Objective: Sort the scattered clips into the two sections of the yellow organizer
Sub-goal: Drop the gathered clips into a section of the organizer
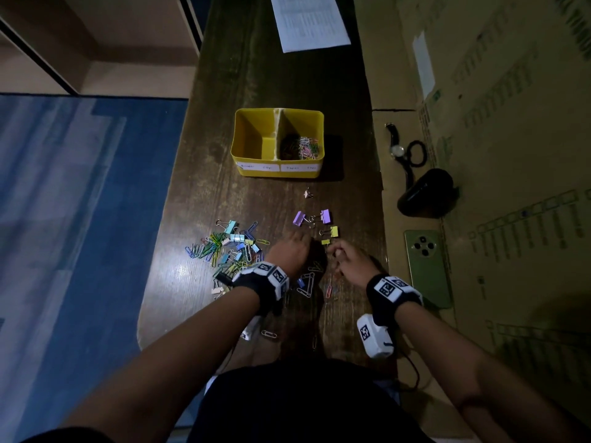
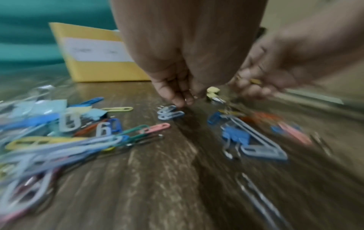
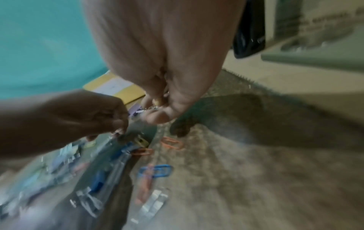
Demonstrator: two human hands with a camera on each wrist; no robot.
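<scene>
Left hand (image 1: 292, 251) is reaching fingertips-down onto a pale blue paper clip (image 2: 170, 112), grip unclear, while right hand (image 1: 350, 262) is pinching small clips in curled fingers, yellow organizer (image 1: 277, 169) sitting well beyond both hands, main clip pile (image 1: 228, 247) lying left of the left hand.

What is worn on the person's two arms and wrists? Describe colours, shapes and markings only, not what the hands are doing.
Both forearms are bare, with no sleeves in view. Each wrist carries a black wristband with white blocks printed with black square code markings: left wristband, right wristband. A white boxy unit with a similar marking hangs under the right wrist, trailing a thin dark cable.
</scene>
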